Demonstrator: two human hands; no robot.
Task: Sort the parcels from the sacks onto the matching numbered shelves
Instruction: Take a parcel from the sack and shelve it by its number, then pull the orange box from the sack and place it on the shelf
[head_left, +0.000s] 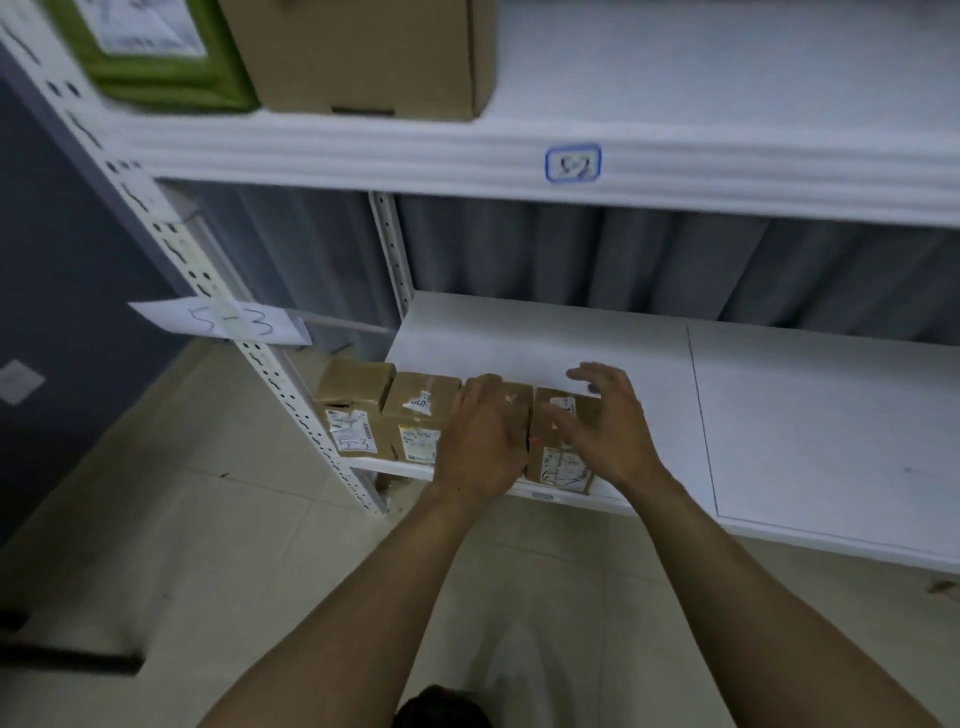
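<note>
Several small brown cardboard parcels stand in a row at the front left of the white lower shelf (545, 338). The leftmost parcel (353, 405) has "5-3" written on its label, and a second parcel (421, 415) stands next to it. My left hand (483, 441) lies over the third parcel (519, 402), fingers wrapped on its top. My right hand (608, 421) hovers with spread fingers over the rightmost parcel (558, 457), touching or just above it. A paper tag reading "5-3" (223, 322) hangs on the upright post.
The upper shelf (467, 161) carries a blue-framed label (573, 163), a large brown box (363, 52) and a green-edged package (150, 52). A perforated white post (171, 234) stands at left. Grey curtain hangs behind. Beige tiled floor lies below.
</note>
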